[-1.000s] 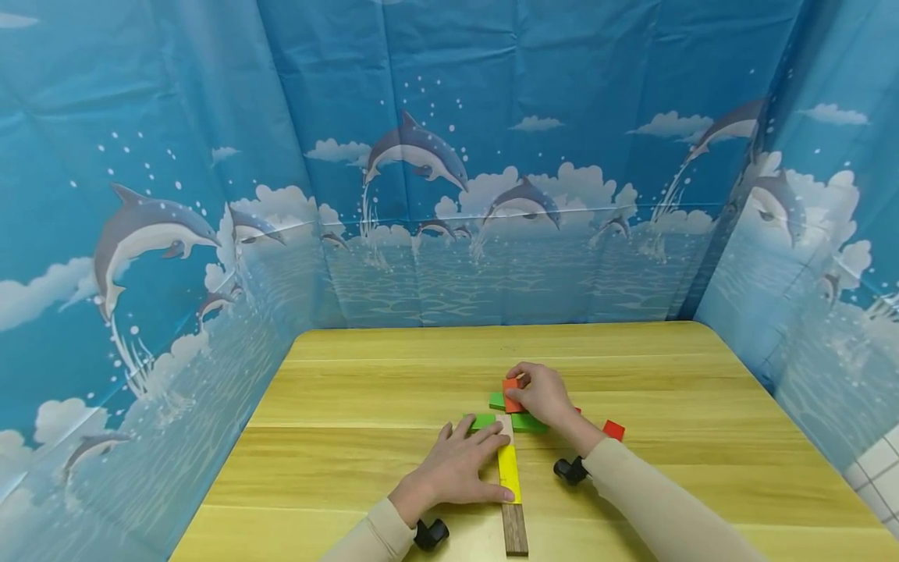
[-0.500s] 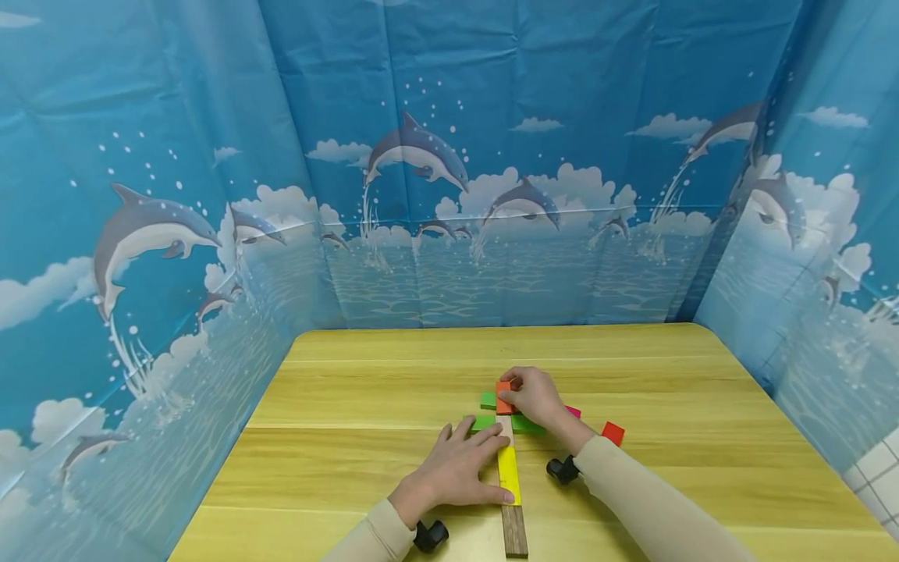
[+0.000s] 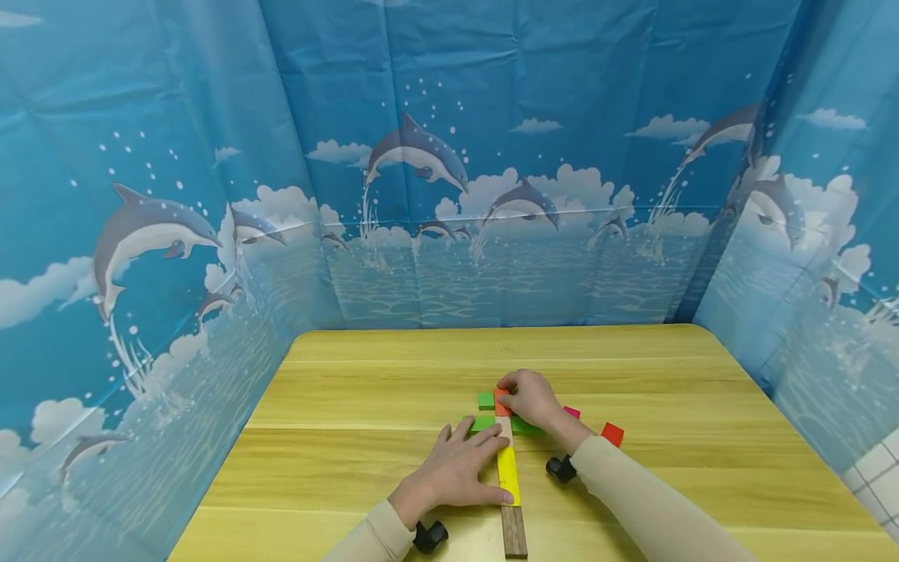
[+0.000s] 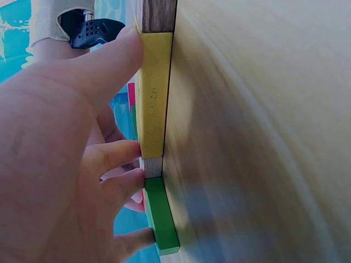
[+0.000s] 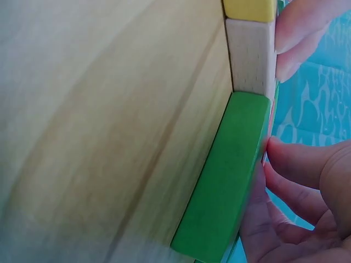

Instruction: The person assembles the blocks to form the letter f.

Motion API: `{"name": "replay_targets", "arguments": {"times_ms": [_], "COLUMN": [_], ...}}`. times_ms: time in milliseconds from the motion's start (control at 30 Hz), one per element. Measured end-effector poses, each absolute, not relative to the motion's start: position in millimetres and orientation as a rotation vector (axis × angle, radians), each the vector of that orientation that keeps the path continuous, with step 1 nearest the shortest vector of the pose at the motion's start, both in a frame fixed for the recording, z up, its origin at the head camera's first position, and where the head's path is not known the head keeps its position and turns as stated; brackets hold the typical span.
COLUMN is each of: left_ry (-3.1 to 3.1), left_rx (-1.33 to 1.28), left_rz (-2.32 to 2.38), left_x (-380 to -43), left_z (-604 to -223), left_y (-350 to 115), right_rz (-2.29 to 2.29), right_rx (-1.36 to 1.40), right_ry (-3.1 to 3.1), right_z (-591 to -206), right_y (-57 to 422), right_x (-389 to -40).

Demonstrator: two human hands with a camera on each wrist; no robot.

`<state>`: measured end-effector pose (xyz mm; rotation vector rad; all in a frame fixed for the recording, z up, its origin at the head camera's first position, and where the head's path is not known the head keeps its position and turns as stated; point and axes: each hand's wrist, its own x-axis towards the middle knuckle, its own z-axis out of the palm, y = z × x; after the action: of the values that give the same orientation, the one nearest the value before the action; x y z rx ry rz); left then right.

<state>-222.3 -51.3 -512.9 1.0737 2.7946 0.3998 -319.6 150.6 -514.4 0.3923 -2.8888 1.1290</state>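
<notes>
Shifting left and a touch nearer the person since the earlier frame, the orange block (image 3: 499, 409) is travelling with the right hand (image 3: 535, 398), and now it's sitting at the far end of the pale block (image 3: 506, 424), just right of the small green block (image 3: 485, 401). Whether it's actually touching either, the fingers are making hard to tell. It's looking like painted wood, so probably light, stiff and hardly fragile, though those smooth faces may be slipping easily and a nudge could be pushing its neighbours out of line. Pinching it gently by opposite edges is seeming the safest hold, and the right hand is doing roughly that: a narrow pinch, thumb lying over the near part, fingers curling at the far edge. Across from it, the left hand (image 3: 456, 468) is spreading wide, gripping nothing, its thumb resting by the near end of the yellow block (image 3: 507, 472), its other fingertips touching along the pale block and the left green block (image 3: 483, 424). Nearest the person, the dark brown block (image 3: 514, 532) is continuing the row, while the pink block (image 3: 572, 411) and the red block (image 3: 612, 434) are lying farther right on the bench (image 3: 351, 437).
</notes>
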Motion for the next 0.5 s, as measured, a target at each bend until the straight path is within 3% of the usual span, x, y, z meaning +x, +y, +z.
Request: {"name": "replay_targets", "arguments": {"times_ms": [500], "left_ry": [2.793], "left_rx": [1.079], "left_rz": [0.412], "left_x": [-222.4], "left_z": [-514.0], "left_y": [-52.3], "right_rz": [1.164], "right_rx": [0.399], "right_ry": [-2.854], "right_z": [-505.3], "right_y": [157.3], "right_x": [-319.2]}}
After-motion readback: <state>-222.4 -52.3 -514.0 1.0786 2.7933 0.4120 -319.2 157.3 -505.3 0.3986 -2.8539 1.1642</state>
